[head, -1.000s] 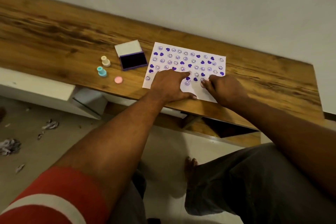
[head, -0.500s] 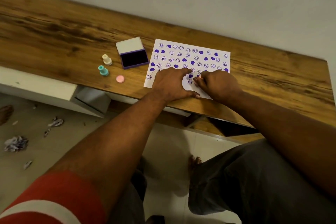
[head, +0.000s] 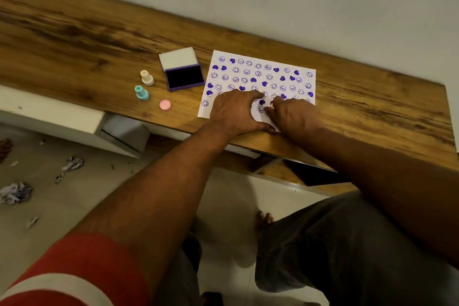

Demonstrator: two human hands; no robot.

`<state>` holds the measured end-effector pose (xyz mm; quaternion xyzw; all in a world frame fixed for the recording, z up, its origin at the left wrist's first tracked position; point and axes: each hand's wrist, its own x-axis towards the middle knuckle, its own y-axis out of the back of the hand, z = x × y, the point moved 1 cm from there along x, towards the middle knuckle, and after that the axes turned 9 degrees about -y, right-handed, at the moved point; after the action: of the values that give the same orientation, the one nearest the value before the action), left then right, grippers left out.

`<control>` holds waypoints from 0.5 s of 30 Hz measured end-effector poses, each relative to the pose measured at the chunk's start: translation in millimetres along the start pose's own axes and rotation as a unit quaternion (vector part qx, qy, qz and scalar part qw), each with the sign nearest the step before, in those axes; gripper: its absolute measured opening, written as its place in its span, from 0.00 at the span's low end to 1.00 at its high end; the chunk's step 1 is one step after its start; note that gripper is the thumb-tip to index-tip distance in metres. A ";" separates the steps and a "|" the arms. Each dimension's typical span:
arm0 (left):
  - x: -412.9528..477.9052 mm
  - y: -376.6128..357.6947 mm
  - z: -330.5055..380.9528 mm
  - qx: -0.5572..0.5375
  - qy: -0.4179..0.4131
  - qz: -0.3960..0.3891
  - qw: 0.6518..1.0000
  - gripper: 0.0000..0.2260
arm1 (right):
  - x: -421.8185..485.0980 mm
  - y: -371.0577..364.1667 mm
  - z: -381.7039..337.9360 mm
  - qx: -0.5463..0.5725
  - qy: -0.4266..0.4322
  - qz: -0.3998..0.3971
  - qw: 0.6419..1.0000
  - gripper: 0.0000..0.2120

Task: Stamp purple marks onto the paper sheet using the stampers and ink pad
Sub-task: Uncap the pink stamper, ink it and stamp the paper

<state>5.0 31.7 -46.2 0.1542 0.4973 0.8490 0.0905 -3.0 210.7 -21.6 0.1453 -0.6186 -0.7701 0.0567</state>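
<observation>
**Both hands on the near edge of the stamped sheet**

The paper sheet [head: 263, 74] lies flat on the wooden bench [head: 74, 40], at about 1 o'clock from the middle of the head view. It carries rows of purple smiley rings and solid purple hearts. A white patch with no marks shows between the 2 hands near the sheet's 6 o'clock edge.

The left hand [head: 236, 114] lies palm down on the sheet's 7 o'clock part. Its fingers are spread and fairly straight and press the paper, and its thumb reaches toward 3 o'clock along the near edge.

The right hand [head: 295, 117] rests at the sheet's 5 o'clock part, just beside the left. Its fingers are bunched with their tips down on the paper. A sliver of pale pink shows at those tips, but it cannot be told whether they pinch a stamper.

The ink pad [head: 185, 78] sits open just off the sheet's 9 o'clock side, its white lid tipped back toward 12 o'clock and its dark pad bare. At the pad's 9 o'clock stands a cream stamper [head: 147, 78], upright. A teal stamper [head: 141, 93] stands near it at 6 o'clock. A round pink cap [head: 165, 104] lies at the pad's 7 o'clock, apart from both stampers.

Crumpled paper scraps [head: 15, 191] lie on the floor at 8 o'clock.
</observation>
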 end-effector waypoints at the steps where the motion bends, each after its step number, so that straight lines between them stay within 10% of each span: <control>1: 0.5 0.3 0.3 0.002 -0.001 -0.002 1.000 0.48 | 0.6 -2.3 -0.4 -0.026 0.011 -0.011 1.000 0.24; 15: -3.4 14.8 0.3 -0.009 0.002 -0.033 0.999 0.49 | -0.5 4.8 4.7 0.057 -0.040 -0.015 0.997 0.23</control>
<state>8.3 23.7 -33.7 0.1351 0.4944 0.8504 0.1190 -4.3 214.1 -15.9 0.1266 -0.6608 -0.7397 0.0118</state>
